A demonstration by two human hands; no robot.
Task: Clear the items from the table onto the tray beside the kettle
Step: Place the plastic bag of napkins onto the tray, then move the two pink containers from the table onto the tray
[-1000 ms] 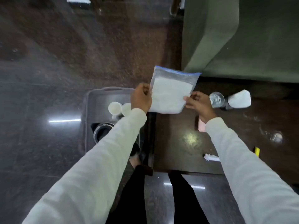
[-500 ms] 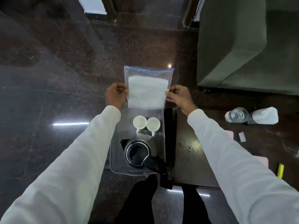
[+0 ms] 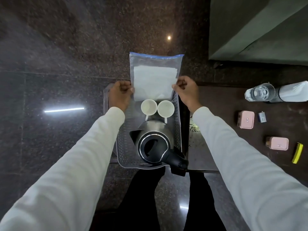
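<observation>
I hold a clear zip bag [image 3: 154, 79] with a blue seal and white folded paper inside, over the far end of the grey perforated tray [image 3: 122, 139]. My left hand [image 3: 120, 95] pinches its left edge and my right hand [image 3: 186, 90] pinches its right edge. On the tray stand two white cups [image 3: 157, 107] and a steel kettle [image 3: 154, 144] with a black lid and handle. On the dark table [image 3: 225, 104] to the right lie two pink boxes [image 3: 245, 119], a small grey block [image 3: 262, 117] and a yellow object [image 3: 297, 152].
A glass [image 3: 259, 93] and a bottle with a white wrap [image 3: 293, 94] lie at the table's far right. A green sofa [image 3: 260, 27] stands beyond the table. Polished dark stone floor surrounds the tray's stand; my legs are below.
Both hands have carried the zip bag leftward from above the table to above the tray's far end, and it hangs lower, near the cups. My view has shifted left and closer.
</observation>
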